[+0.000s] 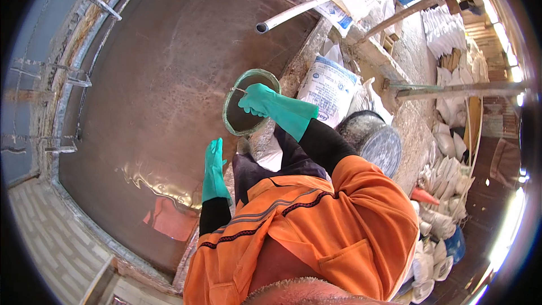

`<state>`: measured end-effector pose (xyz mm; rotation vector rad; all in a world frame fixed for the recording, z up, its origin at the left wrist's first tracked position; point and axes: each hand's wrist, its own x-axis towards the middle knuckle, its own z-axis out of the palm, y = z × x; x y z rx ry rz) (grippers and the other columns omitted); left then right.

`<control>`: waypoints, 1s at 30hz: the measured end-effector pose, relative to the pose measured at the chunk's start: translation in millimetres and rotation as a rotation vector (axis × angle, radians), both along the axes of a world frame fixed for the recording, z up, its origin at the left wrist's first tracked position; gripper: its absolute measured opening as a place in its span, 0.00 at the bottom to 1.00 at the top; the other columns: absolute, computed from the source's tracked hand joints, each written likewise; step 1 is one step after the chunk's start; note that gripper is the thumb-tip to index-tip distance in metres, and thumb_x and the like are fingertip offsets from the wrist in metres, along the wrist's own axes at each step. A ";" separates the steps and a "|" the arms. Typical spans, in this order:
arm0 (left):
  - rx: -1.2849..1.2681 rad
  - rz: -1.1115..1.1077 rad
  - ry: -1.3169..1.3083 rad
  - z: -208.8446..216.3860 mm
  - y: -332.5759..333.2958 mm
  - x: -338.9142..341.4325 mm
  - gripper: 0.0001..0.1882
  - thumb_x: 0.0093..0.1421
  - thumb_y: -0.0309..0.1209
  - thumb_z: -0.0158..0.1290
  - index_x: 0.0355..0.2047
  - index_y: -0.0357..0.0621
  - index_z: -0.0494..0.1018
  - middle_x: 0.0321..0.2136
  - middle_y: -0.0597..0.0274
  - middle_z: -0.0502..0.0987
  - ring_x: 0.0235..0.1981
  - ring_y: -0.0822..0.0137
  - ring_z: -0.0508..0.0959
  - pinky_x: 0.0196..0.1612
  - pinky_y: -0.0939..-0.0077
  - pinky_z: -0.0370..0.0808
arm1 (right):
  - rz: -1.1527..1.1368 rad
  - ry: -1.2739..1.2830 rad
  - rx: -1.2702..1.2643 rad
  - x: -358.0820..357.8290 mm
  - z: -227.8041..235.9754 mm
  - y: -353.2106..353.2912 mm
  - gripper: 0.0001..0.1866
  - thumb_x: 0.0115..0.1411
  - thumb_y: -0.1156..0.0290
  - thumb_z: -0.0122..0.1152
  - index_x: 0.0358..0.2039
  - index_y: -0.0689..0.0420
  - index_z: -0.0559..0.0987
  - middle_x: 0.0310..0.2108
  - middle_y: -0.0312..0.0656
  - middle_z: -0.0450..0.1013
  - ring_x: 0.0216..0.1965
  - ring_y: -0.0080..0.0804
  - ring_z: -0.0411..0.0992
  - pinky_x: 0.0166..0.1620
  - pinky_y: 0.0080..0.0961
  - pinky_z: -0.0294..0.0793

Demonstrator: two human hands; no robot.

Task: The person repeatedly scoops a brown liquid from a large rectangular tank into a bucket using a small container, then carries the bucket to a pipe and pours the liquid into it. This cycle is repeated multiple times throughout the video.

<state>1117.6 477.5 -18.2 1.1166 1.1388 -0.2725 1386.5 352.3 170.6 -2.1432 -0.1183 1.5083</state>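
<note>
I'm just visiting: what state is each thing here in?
Left hand: gloved, open, holding nothing
Right hand: gloved, closed on the handle
Bucket: open-topped, held; contents unclear
Brown liquid: pooled, reflecting light
Pale pipe: lying, near end open
Nearest white sack: full-looking; closure unclear
Orange jacket: worn

The round bucket (225,114), green at its rim, sits mouth up, thin handle (239,90) raised, by the brown pool's (164,68) edge.

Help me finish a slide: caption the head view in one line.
Green-gloved right hand gripping a bucket at the edge of a pool of brown liquid, left hand empty.
</note>
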 end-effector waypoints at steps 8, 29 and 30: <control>-0.344 0.412 -0.184 -55.0 -61.5 144.3 0.17 0.63 0.46 0.59 0.44 0.51 0.71 0.44 0.60 0.75 0.46 0.58 0.77 0.46 0.52 0.79 | 0.074 0.203 0.099 116.5 -9.9 -10.6 0.09 0.55 0.66 0.61 0.25 0.59 0.77 0.17 0.38 0.70 0.14 0.27 0.65 0.18 0.27 0.62; 0.013 0.645 -0.006 -38.4 -117.3 389.9 0.16 0.62 0.36 0.61 0.38 0.37 0.70 0.29 0.59 0.76 0.24 0.65 0.78 0.27 0.66 0.85 | 0.731 -0.223 0.202 334.6 -57.9 -20.4 0.13 0.56 0.63 0.60 0.39 0.57 0.80 0.30 0.47 0.79 0.30 0.42 0.79 0.38 0.39 0.78; -0.002 0.656 -0.033 -38.5 -116.9 396.7 0.16 0.62 0.36 0.60 0.39 0.37 0.70 0.29 0.58 0.77 0.24 0.65 0.78 0.28 0.65 0.85 | 0.718 -0.210 0.201 340.7 -58.9 -20.0 0.13 0.56 0.63 0.60 0.39 0.56 0.80 0.30 0.47 0.79 0.30 0.41 0.79 0.38 0.38 0.78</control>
